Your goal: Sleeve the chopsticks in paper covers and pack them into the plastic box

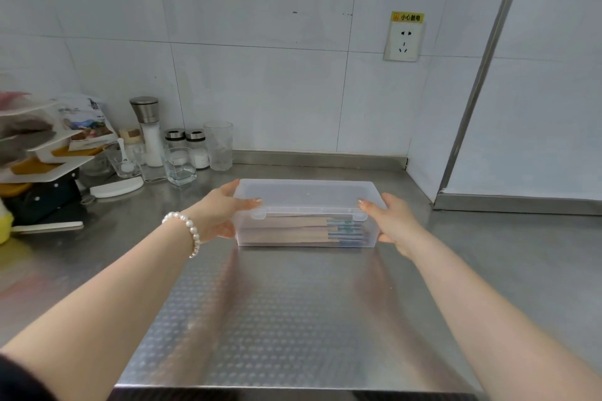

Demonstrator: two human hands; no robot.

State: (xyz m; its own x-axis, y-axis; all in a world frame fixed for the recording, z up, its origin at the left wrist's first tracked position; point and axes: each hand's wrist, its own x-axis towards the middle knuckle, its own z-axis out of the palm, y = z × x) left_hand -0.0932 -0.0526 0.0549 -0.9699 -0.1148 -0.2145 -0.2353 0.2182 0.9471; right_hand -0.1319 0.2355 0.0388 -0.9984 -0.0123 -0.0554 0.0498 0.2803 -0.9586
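Note:
A translucent plastic box (306, 195) with its lid down stands on the steel counter, in the middle of the view. Through its front wall I see several chopsticks in brown paper sleeves (293, 228), lying lengthwise, their blue patterned ends toward the right. My left hand (221, 212) grips the box's left end, thumb on the lid's front edge. My right hand (391, 221) grips the right end the same way, thumb on the lid near the right clasp.
Spice jars, a grinder (148, 127) and glasses (219, 145) crowd the back left by the tiled wall. Stacked trays (42, 153) and a white flat lid (116, 187) sit at the far left. An embossed steel sheet (277, 319) covers the counter in front of the box.

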